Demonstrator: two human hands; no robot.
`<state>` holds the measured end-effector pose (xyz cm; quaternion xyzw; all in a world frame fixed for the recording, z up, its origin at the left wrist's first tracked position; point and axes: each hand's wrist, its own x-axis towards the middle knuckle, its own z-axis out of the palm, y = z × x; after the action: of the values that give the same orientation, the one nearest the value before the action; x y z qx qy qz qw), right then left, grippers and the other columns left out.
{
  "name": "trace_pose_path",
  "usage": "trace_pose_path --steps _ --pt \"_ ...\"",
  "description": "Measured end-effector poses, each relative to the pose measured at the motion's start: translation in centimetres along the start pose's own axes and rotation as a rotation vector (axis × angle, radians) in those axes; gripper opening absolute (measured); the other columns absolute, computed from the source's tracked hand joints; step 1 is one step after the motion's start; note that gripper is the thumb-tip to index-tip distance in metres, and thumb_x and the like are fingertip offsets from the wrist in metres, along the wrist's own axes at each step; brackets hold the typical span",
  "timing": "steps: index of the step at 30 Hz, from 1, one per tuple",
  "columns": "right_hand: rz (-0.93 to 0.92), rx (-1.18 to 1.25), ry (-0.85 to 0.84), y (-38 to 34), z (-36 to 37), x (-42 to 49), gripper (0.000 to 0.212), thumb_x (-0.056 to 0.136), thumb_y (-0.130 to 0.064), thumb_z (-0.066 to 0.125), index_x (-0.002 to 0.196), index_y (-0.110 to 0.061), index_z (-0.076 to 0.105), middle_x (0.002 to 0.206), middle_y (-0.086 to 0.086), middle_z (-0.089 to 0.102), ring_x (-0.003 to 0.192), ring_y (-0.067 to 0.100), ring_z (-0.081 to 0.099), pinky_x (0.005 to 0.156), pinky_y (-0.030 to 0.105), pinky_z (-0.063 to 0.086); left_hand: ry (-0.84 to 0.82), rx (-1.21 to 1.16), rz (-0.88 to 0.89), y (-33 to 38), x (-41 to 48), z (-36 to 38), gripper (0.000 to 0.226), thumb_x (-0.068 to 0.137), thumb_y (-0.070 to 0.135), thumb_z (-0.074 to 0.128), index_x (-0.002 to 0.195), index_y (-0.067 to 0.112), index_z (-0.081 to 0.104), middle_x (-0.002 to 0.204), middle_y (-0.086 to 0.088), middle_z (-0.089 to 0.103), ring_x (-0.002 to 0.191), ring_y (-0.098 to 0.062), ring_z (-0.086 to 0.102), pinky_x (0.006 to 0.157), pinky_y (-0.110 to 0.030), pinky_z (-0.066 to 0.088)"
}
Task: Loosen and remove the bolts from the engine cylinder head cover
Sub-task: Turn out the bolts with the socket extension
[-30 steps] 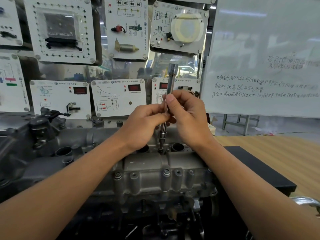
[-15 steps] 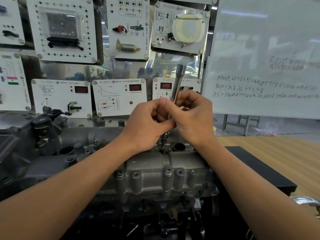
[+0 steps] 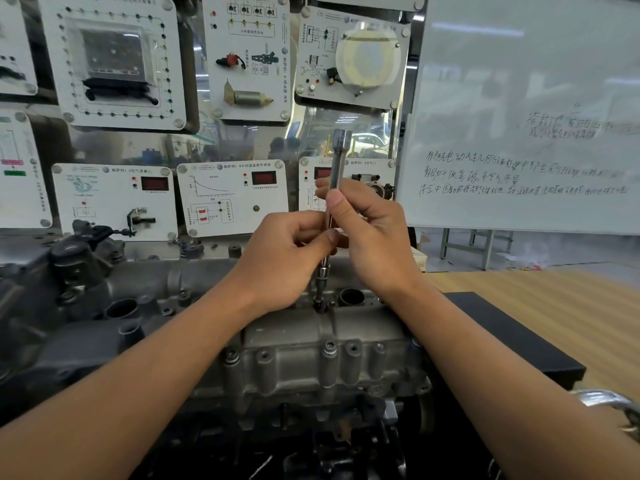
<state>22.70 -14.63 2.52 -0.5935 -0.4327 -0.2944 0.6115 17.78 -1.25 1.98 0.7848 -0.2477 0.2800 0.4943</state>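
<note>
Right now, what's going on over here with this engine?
A person is working on the cylinder head cover with both bare hands on a long extension bar, which stands nearly upright. The left hand pinches the bar low down and the right hand grips it just above. The bar's lower end sits on a bolt at the top of the cover. How far that bolt has been loosened cannot be told from here.

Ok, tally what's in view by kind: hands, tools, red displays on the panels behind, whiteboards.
Hands: 2, left hand and right hand
Extension bar: 1
Red panel displays: 3
Whiteboard: 1
Total: 7
</note>
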Motion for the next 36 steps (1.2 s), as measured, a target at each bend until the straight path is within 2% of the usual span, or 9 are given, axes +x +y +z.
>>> trace_pose_path --steps 3,7,10,15,20,24,27,32,36 --pt "0.043 0.013 -0.009 -0.2 0.2 0.0 0.022 0.099 -0.015 0.054 0.096 -0.004 0.073 0.086 0.002 0.07 0.09 0.011 0.066 0.084 0.025 0.054 0.052 0.048 0.008 -0.1 -0.1 0.0 0.012 0.093 0.011 0.068 0.101 0.011 0.076 0.087 0.003 0.079 0.085 -0.009 0.075 0.081 -0.026 0.059" --pt "0.01 0.024 -0.011 -0.2 0.1 -0.1 0.03 0.095 -0.009 0.066 0.067 -0.02 0.068 0.056 -0.015 0.059 0.059 -0.001 0.056 0.062 0.012 0.045 0.092 0.07 0.002 0.0 0.1 0.1 0.012 0.084 0.013 0.076 0.093 0.007 0.072 0.075 -0.004 0.075 0.071 -0.015 0.073 0.071 -0.031 0.06" --pt "0.032 0.033 0.06 -0.1 0.2 -0.1 0.009 0.084 -0.014 0.079 0.083 -0.007 0.075 0.066 -0.01 0.066 0.066 0.005 0.061 0.069 0.02 0.051 0.117 0.113 0.039 0.1 0.2 0.2 0.019 0.08 0.014 0.08 0.097 0.011 0.07 0.065 -0.009 0.06 0.057 -0.011 0.055 0.056 -0.025 0.05" --pt "0.041 0.046 0.135 0.1 0.2 0.0 0.016 0.077 -0.012 0.085 0.088 -0.011 0.074 0.072 -0.01 0.071 0.071 0.008 0.067 0.072 0.023 0.054 0.117 0.103 0.017 -0.1 0.4 0.3 0.018 0.079 0.016 0.081 0.091 0.019 0.067 0.064 -0.001 0.048 0.055 -0.006 0.042 0.05 -0.016 0.04" --pt "0.027 0.046 0.056 0.3 0.1 0.1 0.004 0.09 -0.012 0.071 0.089 -0.011 0.075 0.079 -0.009 0.07 0.079 0.006 0.066 0.076 0.024 0.053 0.028 -0.045 -0.037 0.3 0.3 0.3 0.01 0.091 0.007 0.066 0.098 0.014 0.071 0.084 -0.005 0.075 0.083 -0.019 0.072 0.085 -0.035 0.058" --pt "0.088 0.058 -0.013 0.1 0.4 0.1 0.013 0.095 -0.019 0.059 0.096 -0.016 0.072 0.083 -0.02 0.067 0.089 0.01 0.063 0.084 0.04 0.054 0.012 -0.094 -0.064 0.9 0.2 0.2 0.018 0.088 -0.003 0.057 0.088 0.007 0.072 0.089 -0.026 0.071 0.093 -0.044 0.066 0.092 -0.053 0.053" --pt "0.139 0.081 -0.011 0.2 0.3 0.1 0.017 0.095 -0.022 0.058 0.1 -0.016 0.073 0.089 -0.015 0.069 0.09 0.016 0.065 0.08 0.041 0.052 0.022 -0.091 -0.071 0.7 0.1 0.2 0.019 0.094 -0.004 0.055 0.095 0.002 0.073 0.089 -0.019 0.074 0.09 -0.03 0.071 0.089 -0.038 0.057" --pt "0.082 0.044 0.032 -0.1 0.4 0.0 0.01 0.087 -0.024 0.073 0.096 -0.029 0.072 0.08 -0.012 0.071 0.078 0.008 0.065 0.075 0.027 0.054 0.037 0.013 -0.05 0.3 0.1 0.2 0.011 0.089 0.009 0.071 0.099 0.011 0.075 0.08 -0.004 0.077 0.079 -0.017 0.075 0.078 -0.037 0.06" --pt "0.053 0.033 0.101 0.0 0.3 -0.1 0.021 0.08 -0.013 0.083 0.097 -0.014 0.071 0.08 0.001 0.073 0.077 0.026 0.07 0.077 0.036 0.06 0.061 0.09 0.004 0.2 0.6 0.9 0.028 0.077 0.006 0.077 0.1 0.022 0.073 0.064 0.004 0.065 0.059 -0.011 0.061 0.059 -0.029 0.051"
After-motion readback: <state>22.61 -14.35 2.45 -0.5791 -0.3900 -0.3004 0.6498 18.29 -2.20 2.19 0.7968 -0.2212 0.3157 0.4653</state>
